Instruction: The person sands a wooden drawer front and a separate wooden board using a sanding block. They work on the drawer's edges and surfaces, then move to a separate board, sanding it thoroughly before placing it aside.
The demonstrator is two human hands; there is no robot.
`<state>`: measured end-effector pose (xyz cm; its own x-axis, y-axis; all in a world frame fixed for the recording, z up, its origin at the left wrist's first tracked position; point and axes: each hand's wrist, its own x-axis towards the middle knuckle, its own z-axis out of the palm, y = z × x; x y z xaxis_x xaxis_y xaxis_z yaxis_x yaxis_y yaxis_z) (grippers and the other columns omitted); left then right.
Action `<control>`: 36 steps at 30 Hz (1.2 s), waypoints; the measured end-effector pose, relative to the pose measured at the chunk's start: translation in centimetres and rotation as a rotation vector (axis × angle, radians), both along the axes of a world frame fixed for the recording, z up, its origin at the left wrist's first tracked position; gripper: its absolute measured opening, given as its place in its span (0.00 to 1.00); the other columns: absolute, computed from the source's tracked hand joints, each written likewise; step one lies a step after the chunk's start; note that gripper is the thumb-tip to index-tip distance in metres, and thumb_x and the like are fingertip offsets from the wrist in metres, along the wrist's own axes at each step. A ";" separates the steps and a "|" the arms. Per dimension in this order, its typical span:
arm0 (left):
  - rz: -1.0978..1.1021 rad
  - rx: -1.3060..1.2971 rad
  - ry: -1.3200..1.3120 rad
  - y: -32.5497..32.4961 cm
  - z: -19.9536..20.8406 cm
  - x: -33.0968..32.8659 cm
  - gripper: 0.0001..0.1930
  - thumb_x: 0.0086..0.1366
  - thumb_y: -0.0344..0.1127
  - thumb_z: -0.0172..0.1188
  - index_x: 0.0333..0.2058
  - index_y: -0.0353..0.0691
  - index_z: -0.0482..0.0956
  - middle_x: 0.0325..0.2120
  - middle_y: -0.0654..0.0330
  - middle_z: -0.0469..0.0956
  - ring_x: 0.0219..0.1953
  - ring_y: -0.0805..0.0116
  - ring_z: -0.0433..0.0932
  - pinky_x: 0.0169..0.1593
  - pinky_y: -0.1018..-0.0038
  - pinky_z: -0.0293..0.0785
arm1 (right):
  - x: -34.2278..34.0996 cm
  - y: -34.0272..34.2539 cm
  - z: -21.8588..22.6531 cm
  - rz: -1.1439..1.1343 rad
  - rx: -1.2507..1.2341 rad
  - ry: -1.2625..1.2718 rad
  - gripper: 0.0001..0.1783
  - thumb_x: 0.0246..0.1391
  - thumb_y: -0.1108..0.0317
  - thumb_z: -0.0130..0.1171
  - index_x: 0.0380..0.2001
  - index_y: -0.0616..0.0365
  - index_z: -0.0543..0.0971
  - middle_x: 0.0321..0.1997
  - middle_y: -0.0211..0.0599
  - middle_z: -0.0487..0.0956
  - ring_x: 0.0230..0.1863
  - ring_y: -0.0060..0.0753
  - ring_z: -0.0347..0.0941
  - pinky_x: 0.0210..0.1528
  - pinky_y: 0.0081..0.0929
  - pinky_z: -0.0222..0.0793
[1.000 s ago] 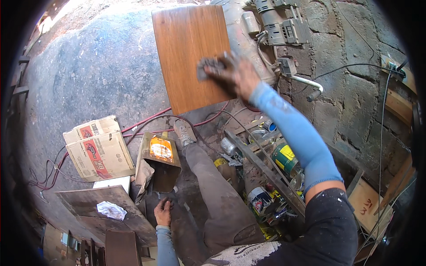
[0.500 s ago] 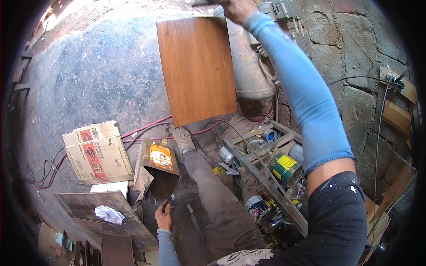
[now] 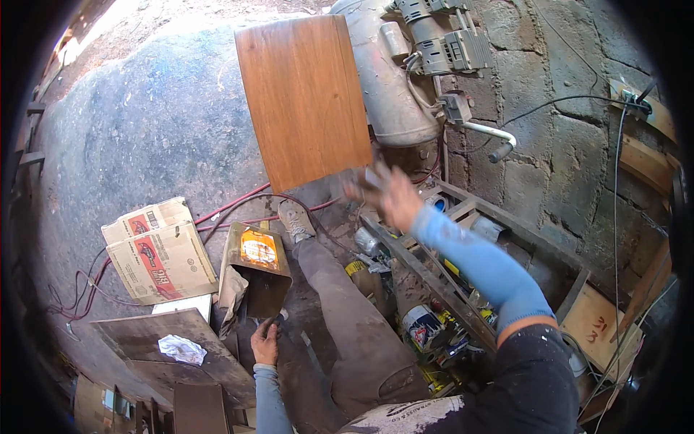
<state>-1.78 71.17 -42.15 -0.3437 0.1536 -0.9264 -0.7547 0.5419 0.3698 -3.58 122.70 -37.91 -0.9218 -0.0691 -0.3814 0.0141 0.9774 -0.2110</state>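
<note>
The right hand (image 3: 387,194) hangs in mid-air in front of the person, blurred, its fingers spread and loose, so the grip is wide open with nothing in it. Just above and to the left of it stands the wooden board (image 3: 303,98), a brown veneered panel set upright on the concrete floor (image 3: 137,130) and leaning back against a grey metal tank (image 3: 387,79); the fingertips lie close to the board's lower right corner, but whether they touch it cannot be told through the blur. The left hand (image 3: 265,343) is low down beside the person's outstretched leg (image 3: 340,304), its fingers curled at the bottom edge of a small open box (image 3: 256,271) with an orange label; the grip looks partly closed there, though whether it truly has hold of the box cannot be told. A larger cardboard box (image 3: 159,253) lies on the floor to the left, with red cables (image 3: 238,210) running past it toward the board. To the right of the leg a wooden crate (image 3: 448,289) holds paint cans (image 3: 423,325) and other clutter, below the block wall (image 3: 564,145).
</note>
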 end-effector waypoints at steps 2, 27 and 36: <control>-0.027 0.009 -0.008 1.1 0.3 -0.6 0.18 0.68 0.32 0.55 0.52 0.24 0.74 0.39 0.49 0.82 0.37 0.67 0.81 0.42 0.74 0.78 | 5.9 -1.3 0.7 0.019 -0.150 -0.241 0.45 0.40 0.75 0.58 0.65 0.31 0.66 0.65 0.42 0.65 0.59 0.48 0.63 0.50 0.47 0.68; 0.096 -0.031 -0.016 1.3 -0.7 0.2 0.17 0.67 0.30 0.56 0.51 0.24 0.73 0.38 0.49 0.81 0.35 0.64 0.82 0.41 0.73 0.79 | -32.8 20.5 1.3 -0.219 -0.016 0.769 0.29 0.48 0.79 0.49 0.48 0.35 0.82 0.57 0.35 0.76 0.58 0.43 0.70 0.60 0.36 0.67; 0.068 -0.002 -0.019 3.0 1.3 0.5 0.18 0.67 0.31 0.57 0.51 0.25 0.74 0.41 0.50 0.81 0.39 0.67 0.81 0.44 0.74 0.78 | -37.5 8.2 0.5 0.252 -0.178 0.400 0.22 0.53 0.67 0.55 0.51 0.36 0.80 0.62 0.36 0.73 0.63 0.43 0.66 0.63 0.38 0.64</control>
